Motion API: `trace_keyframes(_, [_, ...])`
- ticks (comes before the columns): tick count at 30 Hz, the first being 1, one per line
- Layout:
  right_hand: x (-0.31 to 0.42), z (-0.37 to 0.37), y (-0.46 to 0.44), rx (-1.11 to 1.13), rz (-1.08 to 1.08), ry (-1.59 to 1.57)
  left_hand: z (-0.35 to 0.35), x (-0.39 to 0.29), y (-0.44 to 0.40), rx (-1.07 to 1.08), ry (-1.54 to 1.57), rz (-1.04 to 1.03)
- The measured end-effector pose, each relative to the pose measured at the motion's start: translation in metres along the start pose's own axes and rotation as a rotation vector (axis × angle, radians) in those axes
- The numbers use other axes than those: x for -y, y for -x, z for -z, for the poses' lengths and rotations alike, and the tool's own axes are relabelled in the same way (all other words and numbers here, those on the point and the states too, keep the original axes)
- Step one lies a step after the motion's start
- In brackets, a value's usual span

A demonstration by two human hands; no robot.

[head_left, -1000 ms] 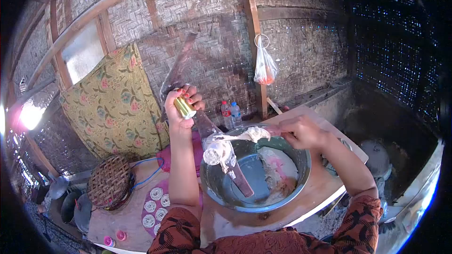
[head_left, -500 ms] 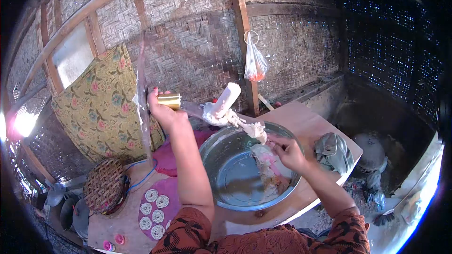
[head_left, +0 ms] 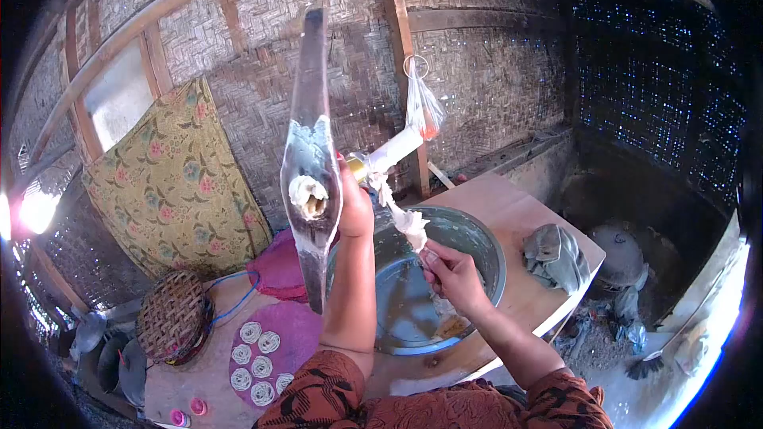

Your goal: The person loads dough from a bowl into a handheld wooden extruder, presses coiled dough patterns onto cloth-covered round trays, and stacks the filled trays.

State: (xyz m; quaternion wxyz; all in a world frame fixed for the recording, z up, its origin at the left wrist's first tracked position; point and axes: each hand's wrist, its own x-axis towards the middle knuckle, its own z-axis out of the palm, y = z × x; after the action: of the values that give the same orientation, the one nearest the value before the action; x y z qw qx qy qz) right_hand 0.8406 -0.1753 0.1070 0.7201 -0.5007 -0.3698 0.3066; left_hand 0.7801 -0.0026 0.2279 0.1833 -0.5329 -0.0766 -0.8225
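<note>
My left hand [head_left: 354, 200] is wrapped round a wooden press piece. Its long dark board [head_left: 310, 151] stands upright beside the hand, with pale dough [head_left: 308, 195] around a hole in its face. A gold tube [head_left: 358, 167] shows behind my fingers, and a whitish cylinder [head_left: 399, 148] extends to its right. Over the metal basin [head_left: 494, 258], my right hand [head_left: 453, 272] grips a thin tool, mostly hidden by the fingers, with a lump of sticky dough [head_left: 412, 227] at its upper end. More dough trails up from it towards the cylinder.
Coiled noodle-like rounds [head_left: 261, 366] lie on a purple sheet at left, near a woven basket [head_left: 171, 316] and two small pink containers [head_left: 198, 406]. A grey cloth [head_left: 556, 256] rests on the table's right side. A plastic bag [head_left: 423, 107] hangs from the post.
My left hand has turned the press and moved right, so the board's dough-ringed hole now faces the camera. My right hand has shifted left and lower, over the basin.
</note>
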Motion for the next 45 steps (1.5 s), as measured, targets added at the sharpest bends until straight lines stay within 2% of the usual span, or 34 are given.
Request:
trace_keyframes(2, [0.009,-0.001,0.003,0.053,-0.05,0.009,-0.003,-0.002,0.015,0.028,0.253,0.233])
trace_keyframes(4, [0.014,0.0,0.004,0.036,-0.039,-0.15,-0.001,0.012,0.032,0.169,0.296,0.272])
trace_keyframes(5, [0.022,0.007,0.008,0.043,-0.034,-0.15,0.0,0.024,0.038,0.272,0.283,0.247])
trace_keyframes(6, [0.037,0.02,0.015,-0.007,-0.027,0.012,0.003,0.036,0.035,0.398,0.189,0.133])
trace_keyframes(7, [0.054,0.034,0.022,-0.058,-0.017,0.177,0.006,0.045,0.019,0.476,0.002,-0.057])
trace_keyframes(8, [0.072,0.05,0.029,0.001,-0.01,0.194,0.002,0.061,0.01,0.48,-0.049,-0.226])
trace_keyframes(9, [0.091,0.058,0.037,0.056,-0.011,0.209,0.004,0.051,-0.014,0.494,0.205,-0.065])
trace_keyframes(11, [0.121,0.058,0.041,0.035,-0.022,0.218,0.007,0.052,-0.031,0.484,0.239,-0.171])
trace_keyframes(12, [0.13,0.059,0.037,0.085,0.104,0.409,0.007,0.061,-0.026,0.622,0.186,-0.197])
trace_keyframes(13, [0.138,0.061,0.033,0.136,0.228,0.6,0.004,0.065,-0.02,0.611,0.167,-0.294])
trace_keyframes(14, [0.144,0.06,0.029,0.063,0.276,0.858,0.001,0.069,-0.014,0.596,0.149,-0.391])
trace_keyframes(15, [0.152,0.055,0.027,0.055,0.275,0.859,0.008,0.051,-0.026,0.673,0.069,-0.416])
trace_keyframes(17, [0.167,0.035,0.028,-0.083,0.828,1.664,0.018,0.022,-0.041,0.689,0.171,-0.364])
trace_keyframes(18, [0.164,0.025,0.027,-0.042,0.831,1.807,0.025,0.007,-0.047,0.86,0.162,-0.314])
trace_keyframes(19, [0.158,0.016,0.027,-0.039,0.828,1.806,0.03,-0.001,-0.048,1.031,0.15,-0.258])
trace_keyframes(20, [0.149,0.008,0.026,-0.033,0.952,1.882,0.025,0.005,-0.03,0.993,0.318,-0.238])
trace_keyframes(21, [0.14,0.004,0.026,-0.028,1.08,1.956,0.027,0.006,-0.025,0.995,0.318,-0.237])
trace_keyframes(24, [0.118,0.014,0.024,0.07,1.159,1.925,0.034,0.018,-0.011,1.229,0.319,-0.117])
trace_keyframes(25, [0.12,0.016,0.029,0.078,1.169,1.923,0.036,0.025,-0.006,1.225,0.31,-0.112])
trace_keyframes(27, [0.135,0.023,0.044,0.037,0.944,2.056,0.035,0.04,0.004,1.171,0.012,-0.109])
trace_keyframes(28, [0.146,0.028,0.048,0.006,0.912,1.923,0.028,0.055,0.011,1.191,-0.024,0.017])
trace_keyframes(29, [0.147,0.028,0.043,0.002,0.922,1.926,0.023,0.078,0.027,1.056,-0.001,-0.04])
trace_keyframes(31, [0.143,0.026,0.031,-0.261,0.947,1.533,0.027,0.056,0.01,1.042,-0.003,-0.123])
trace_keyframes(32, [0.137,0.018,0.023,-0.229,0.831,1.301,0.027,0.034,0.003,1.133,0.262,0.168])
trace_keyframes(33, [0.122,0.01,0.011,-0.235,0.823,1.306,0.024,0.025,0.008,1.204,0.126,0.042])
trace_keyframes(34, [0.103,0.001,-0.005,-0.226,0.838,1.039,0.021,0.015,0.012,1.263,-0.005,-0.094])
trace_keyframes(35, [0.089,-0.007,-0.015,-0.213,0.849,0.771,0.027,-0.006,0.0,1.266,0.041,-0.041])
trace_keyframes(37, [0.068,-0.025,-0.015,-0.22,0.752,0.678,0.018,-0.009,0.008,1.246,0.012,0.019])
trace_keyframes(38, [0.066,-0.031,-0.001,-0.27,0.697,0.826,0.004,0.016,0.037,1.158,-0.062,-0.085])
trace_keyframes(39, [0.058,-0.03,0.009,-0.268,0.7,0.825,0.002,0.029,0.04,1.155,-0.066,-0.086])
trace_keyframes(41, [0.046,-0.016,0.023,-0.063,0.578,0.82,0.001,0.052,0.036,1.329,-0.088,0.159])
trace_keyframes(42, [0.045,-0.002,0.02,-0.058,0.585,0.817,0.014,0.046,0.016,1.091,-0.048,0.078])
trace_keyframes(43, [0.042,0.016,0.015,0.024,0.57,0.677,0.016,0.053,0.016,1.007,-0.125,-0.016])
trace_keyframes(45, [0.045,0.024,0.01,0.102,0.537,0.539,0.023,0.046,0.016,0.752,0.263,0.294])
